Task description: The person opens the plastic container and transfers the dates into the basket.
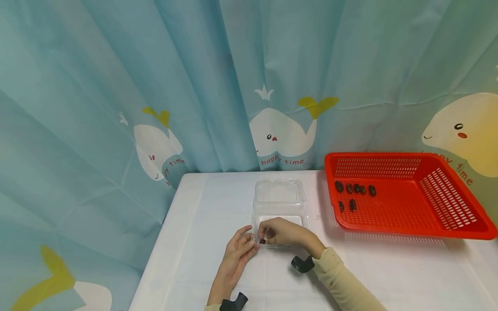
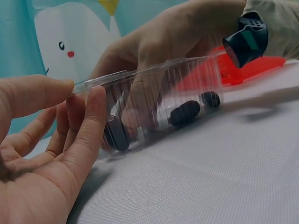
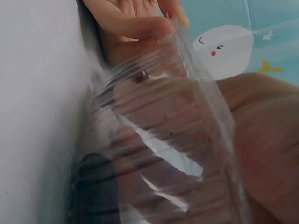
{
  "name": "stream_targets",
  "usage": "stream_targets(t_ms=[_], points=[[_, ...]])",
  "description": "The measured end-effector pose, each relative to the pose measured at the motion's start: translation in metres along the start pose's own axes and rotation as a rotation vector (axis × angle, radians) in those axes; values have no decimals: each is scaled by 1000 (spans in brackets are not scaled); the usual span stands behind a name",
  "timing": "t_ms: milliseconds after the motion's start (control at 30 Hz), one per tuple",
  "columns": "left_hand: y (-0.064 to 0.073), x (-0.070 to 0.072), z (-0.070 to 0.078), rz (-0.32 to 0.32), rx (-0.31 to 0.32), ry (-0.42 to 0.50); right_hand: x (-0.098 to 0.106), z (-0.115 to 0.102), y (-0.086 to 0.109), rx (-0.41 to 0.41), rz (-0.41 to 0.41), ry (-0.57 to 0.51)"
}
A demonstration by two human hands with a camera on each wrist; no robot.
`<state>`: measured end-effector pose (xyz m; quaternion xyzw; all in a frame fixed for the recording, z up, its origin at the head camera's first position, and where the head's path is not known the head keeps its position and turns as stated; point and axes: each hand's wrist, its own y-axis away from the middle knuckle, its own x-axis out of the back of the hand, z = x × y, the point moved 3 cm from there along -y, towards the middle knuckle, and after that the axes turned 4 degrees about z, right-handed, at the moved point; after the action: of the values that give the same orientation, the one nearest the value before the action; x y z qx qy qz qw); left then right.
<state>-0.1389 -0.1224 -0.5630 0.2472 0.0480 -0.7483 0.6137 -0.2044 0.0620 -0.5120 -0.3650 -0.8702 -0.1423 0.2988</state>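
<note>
A clear plastic clamshell box [image 1: 299,210] stands on the white table, its lid [image 1: 279,192] folded back. My left hand [image 1: 235,255] pinches the box's left rim between thumb and fingers, as the left wrist view shows. From above, my right hand [image 1: 285,232] reaches into the box. Its fingertips pinch a dark oblong date [image 2: 117,134] at the near left corner, upright against the wall. More dark dates [image 2: 185,113] lie along the box's near side. In the right wrist view, blur and the plastic wall [image 3: 210,107] partly hide the right fingers.
To the right of the box, a red plastic basket [image 1: 412,234] holds several dark dates [image 1: 352,204] at its left end. A blue curtain [image 1: 194,86] with whale prints hangs behind the table [image 1: 202,207]. Black wrist cameras [image 1: 302,264] sit on both wrists.
</note>
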Motion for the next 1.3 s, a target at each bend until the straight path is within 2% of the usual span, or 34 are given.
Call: stream_targets(t_ms=[133,433,567,667,1033,1300], points=[[0,-1,0,-1,0,8,1,1,2,-15,-11,-40],[-1,1,0,1,-10,1,0,2,0,9,-24,-45],[-1,2,-1,0,-8,2,-1,3,1,12,-19,-87],[0,1,-1,4,-5,2,1,4,4,5,-7,-136],[2,-1,0,21,6,-4,24,2,15,74,91,-315],[-1,0,-1,15,-8,-17,46,2,33,27,191,-608]])
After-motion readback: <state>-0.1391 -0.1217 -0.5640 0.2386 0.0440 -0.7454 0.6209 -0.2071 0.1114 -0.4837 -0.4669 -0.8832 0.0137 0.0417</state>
